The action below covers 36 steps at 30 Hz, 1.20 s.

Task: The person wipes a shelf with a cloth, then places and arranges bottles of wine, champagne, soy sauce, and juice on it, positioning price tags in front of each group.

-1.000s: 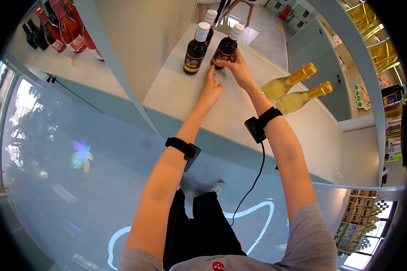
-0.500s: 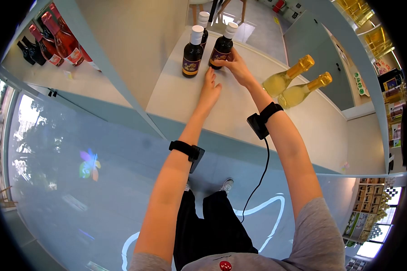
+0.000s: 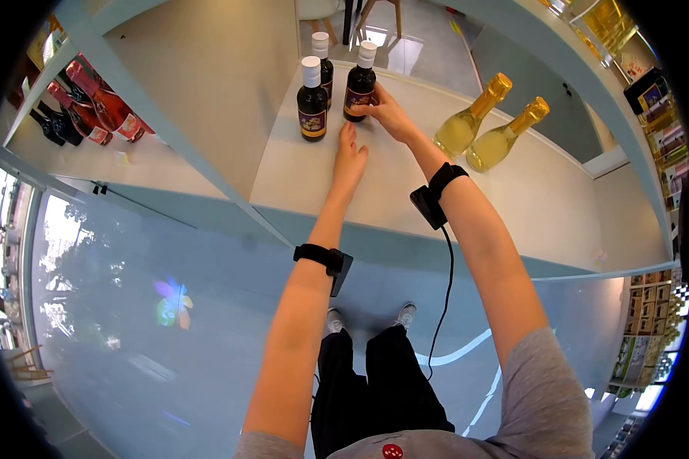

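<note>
My right hand (image 3: pixel 390 116) is wrapped round the lower part of a dark bottle (image 3: pixel 360 86) with a white cap and a purple and gold label, which stands upright on the pale shelf (image 3: pixel 406 200). Just in front of that bottle's base is my left hand (image 3: pixel 350 164), its fingers stretched out and holding nothing. Two matching dark bottles are to the left: the nearer one (image 3: pixel 312 107) shows its full label, while the farther one (image 3: pixel 325 75) is partly hidden behind it.
Two pale yellow bottles with gold foil necks, a left one (image 3: pixel 467 122) and a right one (image 3: pixel 505 138), stand right of my hands. A grey-blue divider (image 3: pixel 184 138) separates the shelf from pink-red bottles (image 3: pixel 107 107). A black cable (image 3: pixel 449 298) hangs from my right wrist band.
The view has shifted slightly, moving the shelf and bottles a little left in the picture. My left fingertips sit slightly lower relative to the bottle; my right hand stays on it.
</note>
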Each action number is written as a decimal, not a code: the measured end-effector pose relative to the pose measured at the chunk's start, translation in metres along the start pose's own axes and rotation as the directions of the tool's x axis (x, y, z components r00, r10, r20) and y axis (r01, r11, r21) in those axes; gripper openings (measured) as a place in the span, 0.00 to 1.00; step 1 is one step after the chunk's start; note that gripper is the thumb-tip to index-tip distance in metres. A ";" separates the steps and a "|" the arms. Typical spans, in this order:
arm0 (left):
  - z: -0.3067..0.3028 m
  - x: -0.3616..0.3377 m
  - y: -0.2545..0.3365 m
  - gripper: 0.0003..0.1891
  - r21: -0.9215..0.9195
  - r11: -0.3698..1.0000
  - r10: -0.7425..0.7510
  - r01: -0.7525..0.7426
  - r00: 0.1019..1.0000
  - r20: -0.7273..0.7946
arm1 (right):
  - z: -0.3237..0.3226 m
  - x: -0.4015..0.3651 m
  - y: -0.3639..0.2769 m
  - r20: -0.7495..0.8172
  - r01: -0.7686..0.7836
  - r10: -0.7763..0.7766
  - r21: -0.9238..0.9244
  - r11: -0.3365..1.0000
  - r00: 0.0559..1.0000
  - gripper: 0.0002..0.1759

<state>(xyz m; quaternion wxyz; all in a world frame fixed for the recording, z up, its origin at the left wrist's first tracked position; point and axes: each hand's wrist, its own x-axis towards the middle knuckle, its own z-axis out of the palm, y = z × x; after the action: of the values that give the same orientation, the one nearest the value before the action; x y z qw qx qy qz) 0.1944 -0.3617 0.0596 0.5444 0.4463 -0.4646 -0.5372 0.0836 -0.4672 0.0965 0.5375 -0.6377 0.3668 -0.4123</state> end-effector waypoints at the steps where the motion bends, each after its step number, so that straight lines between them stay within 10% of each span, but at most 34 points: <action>1: 0.000 0.000 0.000 0.34 -0.001 1.000 0.000 0.000 1.000 0.001 | 0.001 0.000 0.000 -0.004 0.002 -0.002 0.012 1.000 1.000 0.38; 7: 0.000 0.002 -0.006 0.33 0.012 1.000 0.018 -0.018 1.000 -0.020 | 0.003 -0.004 -0.003 -0.008 -0.013 0.013 0.026 1.000 1.000 0.39; 13: 0.011 -0.011 -0.012 0.27 0.329 0.914 0.272 -0.238 0.960 -0.061 | 0.021 -0.062 -0.022 -0.415 0.005 -0.159 -0.347 0.938 0.896 0.33; 20: 0.066 -0.147 0.100 0.10 0.148 0.939 0.332 -0.310 0.931 -0.155 | 0.042 -0.229 -0.133 -0.349 0.163 -0.209 -0.156 0.974 0.913 0.19; 36: 0.244 -0.191 0.326 0.07 -0.108 0.871 0.485 -0.479 0.803 0.347 | -0.098 -0.342 -0.342 -0.536 0.380 -0.505 -0.333 0.863 0.676 0.12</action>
<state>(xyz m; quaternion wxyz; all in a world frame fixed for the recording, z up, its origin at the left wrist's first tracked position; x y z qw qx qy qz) 0.0116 -0.1598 0.4173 0.5708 0.2024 -0.6508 -0.4578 -0.1316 -0.1404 0.3977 0.2093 -0.5900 0.3913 -0.6745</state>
